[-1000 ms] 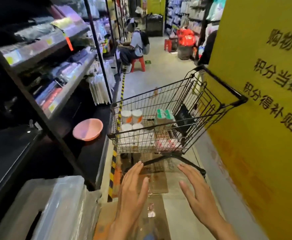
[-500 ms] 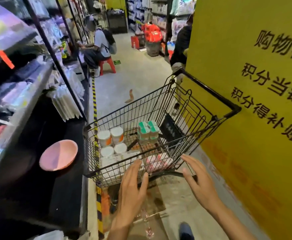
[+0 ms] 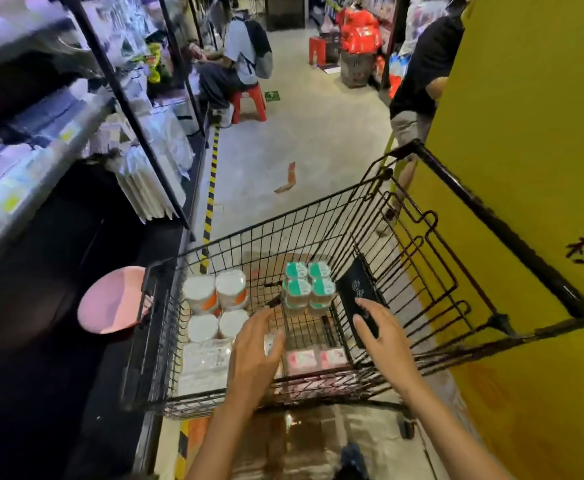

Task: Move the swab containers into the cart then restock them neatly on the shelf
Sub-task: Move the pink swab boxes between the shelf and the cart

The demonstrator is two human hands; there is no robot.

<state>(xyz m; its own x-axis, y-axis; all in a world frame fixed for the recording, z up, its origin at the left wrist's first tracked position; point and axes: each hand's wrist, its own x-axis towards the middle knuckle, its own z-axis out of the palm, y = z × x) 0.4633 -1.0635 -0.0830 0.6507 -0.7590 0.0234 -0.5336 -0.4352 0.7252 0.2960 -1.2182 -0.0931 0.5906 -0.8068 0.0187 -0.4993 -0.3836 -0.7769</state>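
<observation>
- A black wire cart (image 3: 321, 237) fills the lower middle of the frame, its handle bar running along the right side against a yellow wall (image 3: 525, 133).
- The left hand (image 3: 254, 355) reaches over the cart's near rim at lower centre, fingers straight and slightly spread, holding nothing; whether the fingertips touch the packs below them cannot be told.
- The right hand (image 3: 382, 332) is just right of it, also flat and empty, fingers extended over a black flap (image 3: 356, 292) that leans inside the cart's right wall (contact with it is unclear).
- Swab containers lie in the cart basket: four round orange-labelled tubs (image 3: 214, 306) at the left of the basket, two standing behind and two showing white lids in front.
- A bundle of green-lidded containers (image 3: 306, 287) stands in the middle of the basket, between the two hands' fingertips and slightly above them in the frame.
- Flat clear packs (image 3: 205, 362) lie at the basket's near left, and pink packs (image 3: 314, 360) at the near centre, between the wrists.
- A pink bowl (image 3: 110, 304) sits on the dark lower shelf (image 3: 58, 341) just left of the cart.
- In the upper middle, a seated person (image 3: 238, 64) is on a red stool (image 3: 249, 102); another person (image 3: 418, 74) stands at upper right beside the wall.
</observation>
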